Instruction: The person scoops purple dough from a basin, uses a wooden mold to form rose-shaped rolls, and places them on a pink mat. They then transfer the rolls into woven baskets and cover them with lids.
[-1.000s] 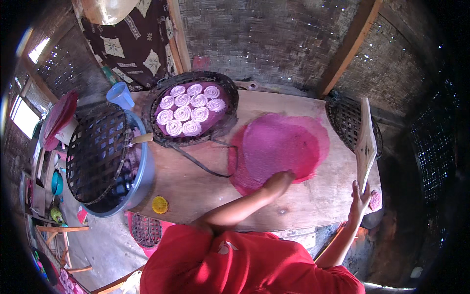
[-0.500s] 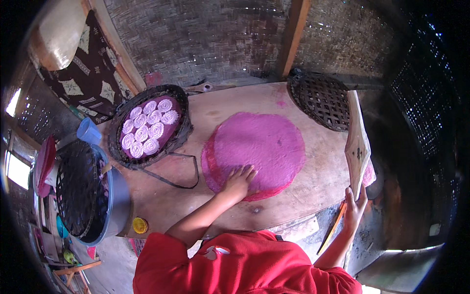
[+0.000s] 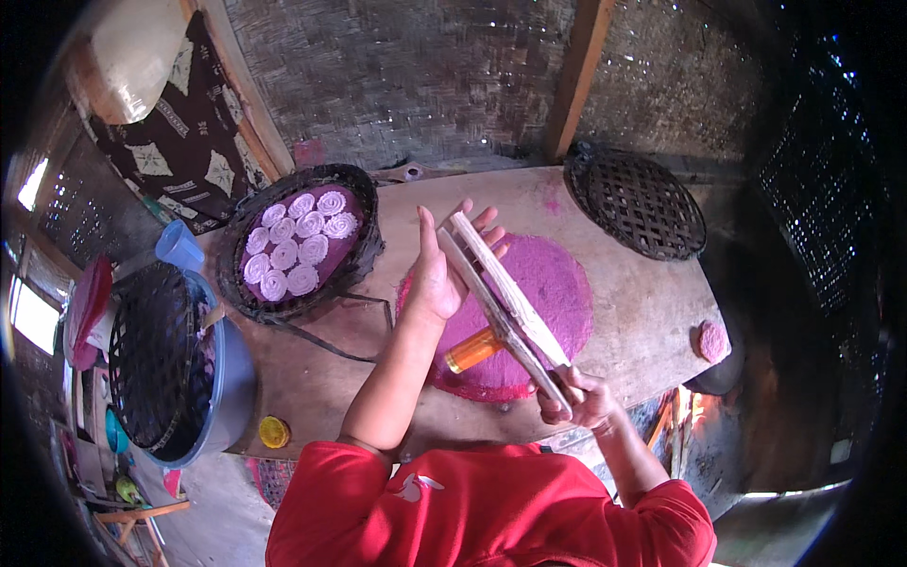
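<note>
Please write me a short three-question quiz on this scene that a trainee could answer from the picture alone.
1. True or false: the right hand grips the lower end of the flat woven paddle.
2. Which thing does the left hand press flat against? A) the paddle B) the blue cup C) the empty dark basket
3. What fills the round basket at the left end of the wooden table?

Key
1. True.
2. A.
3. Pale purple rolled spirals, while the flat purple sheet lies on the table under the hands.
</note>
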Demonstrator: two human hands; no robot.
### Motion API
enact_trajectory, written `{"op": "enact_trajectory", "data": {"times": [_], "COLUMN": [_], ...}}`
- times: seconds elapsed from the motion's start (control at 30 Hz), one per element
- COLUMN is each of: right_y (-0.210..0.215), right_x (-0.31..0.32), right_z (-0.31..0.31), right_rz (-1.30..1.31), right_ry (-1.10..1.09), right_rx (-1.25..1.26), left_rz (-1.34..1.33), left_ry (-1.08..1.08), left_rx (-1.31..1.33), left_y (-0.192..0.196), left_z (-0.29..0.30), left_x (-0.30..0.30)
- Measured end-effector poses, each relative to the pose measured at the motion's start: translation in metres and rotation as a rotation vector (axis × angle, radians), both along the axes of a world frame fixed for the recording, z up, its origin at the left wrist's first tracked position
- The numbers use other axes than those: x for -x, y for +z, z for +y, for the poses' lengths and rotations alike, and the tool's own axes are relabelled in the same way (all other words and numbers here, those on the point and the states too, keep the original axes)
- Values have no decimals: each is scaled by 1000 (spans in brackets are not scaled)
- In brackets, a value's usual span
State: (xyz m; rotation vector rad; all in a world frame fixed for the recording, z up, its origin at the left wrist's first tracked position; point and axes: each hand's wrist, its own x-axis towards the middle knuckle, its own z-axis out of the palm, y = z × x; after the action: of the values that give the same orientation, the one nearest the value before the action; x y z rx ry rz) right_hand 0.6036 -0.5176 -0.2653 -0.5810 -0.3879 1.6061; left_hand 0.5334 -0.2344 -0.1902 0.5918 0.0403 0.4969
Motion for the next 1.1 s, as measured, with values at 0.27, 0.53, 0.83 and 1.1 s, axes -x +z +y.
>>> {"op": "enact_trajectory", "data": {"times": [0.27, 0.53, 0.83, 1.1], "right_y": [57, 58, 203, 276], "right_x": [-39, -12, 143, 249], "right_z": [8, 109, 182, 267], "right_rz": [-782, -1283, -1527, -1283], "right_ry": [147, -285, 227, -196], "right_rx": [105, -22, -1497, -1219], "left_rz": [368, 605, 637, 774], "left_ry": [-211, -480, -494, 389], "left_rx": [-1587, -676, -674, -1736], "left_y": [-47, -29, 25, 111], "left_z": [-51, -78, -35, 5], "left_x": [85, 156, 226, 354]}}
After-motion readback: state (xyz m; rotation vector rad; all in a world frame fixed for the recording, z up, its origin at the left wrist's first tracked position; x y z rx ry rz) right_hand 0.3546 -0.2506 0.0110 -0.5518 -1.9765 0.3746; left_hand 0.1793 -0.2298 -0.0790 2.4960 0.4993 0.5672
